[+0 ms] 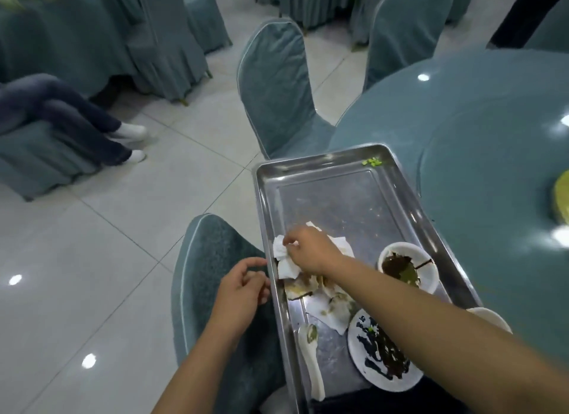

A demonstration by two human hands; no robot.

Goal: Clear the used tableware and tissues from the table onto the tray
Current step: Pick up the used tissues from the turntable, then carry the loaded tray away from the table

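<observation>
A banquet room with a pale tiled floor and teal-covered chairs surrounds a round glass-topped worktop (462,112). The steel tray (338,204) sits at its near edge, overhanging the chair (215,275) below.

The right hand (311,249) reaches across the tray and pinches a crumpled white tissue (281,250) at the tray's left side, above a heap of soiled tissues. The left hand (243,290) is just beside the tray's left rim, fingers loosely curled and holding nothing; whether it touches the rim is unclear.

Already on the tray are a sauce-stained bowl (406,269), a smeared plate (381,352) and a white spoon (311,352). Judging by this, most of the clearing looks done, with this tissue among the last pieces.

A second white dish (489,316) is mostly hidden behind the right forearm. On the worktop's turntable (492,182) a yellow object (562,198) is cut off by the frame, so I cannot say what it is or whether it needs clearing. The worktop beyond the frame is unseen.
</observation>
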